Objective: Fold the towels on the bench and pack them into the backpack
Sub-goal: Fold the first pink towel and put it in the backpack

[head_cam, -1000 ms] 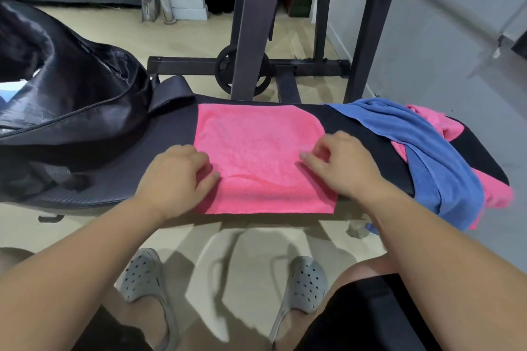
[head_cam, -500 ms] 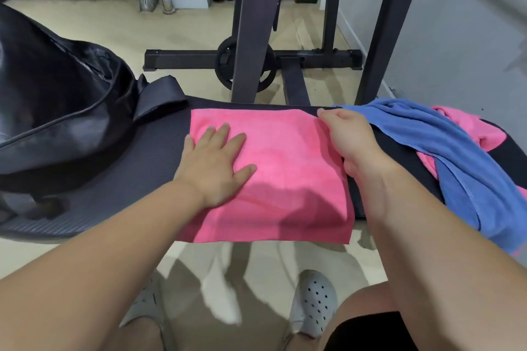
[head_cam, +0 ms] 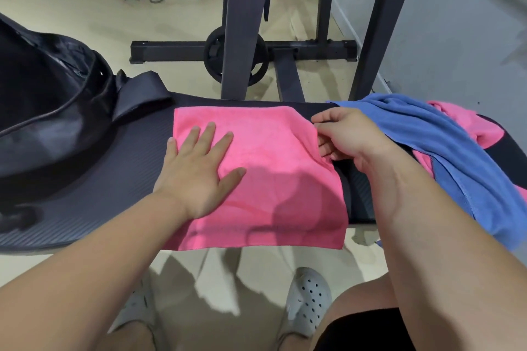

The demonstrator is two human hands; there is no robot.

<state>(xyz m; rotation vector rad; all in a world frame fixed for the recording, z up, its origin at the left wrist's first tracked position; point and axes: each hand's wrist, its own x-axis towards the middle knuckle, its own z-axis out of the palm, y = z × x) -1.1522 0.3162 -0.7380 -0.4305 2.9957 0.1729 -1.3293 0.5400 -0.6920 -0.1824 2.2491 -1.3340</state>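
Black padded counter (head_cam: 108, 179) spans frame. Black backpack (head_cam: 48, 111) on its left end, mouth gaping. Pink towel (head_cam: 279, 177) flat mid-counter, near edge hanging over front. Blue towel (head_cam: 456, 157) heaped at right over second pink towel (head_cam: 467, 125). Left hand (head_cam: 196, 168): grip wide, palm flat, pressing towel's left part. Right hand (head_cam: 348, 137): grip pinched on towel's right edge.

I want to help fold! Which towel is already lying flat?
The bright pink towel under the flat left hand, its right edge pinched by the right hand. The blue towel and the other pink towel lie crumpled on the right.
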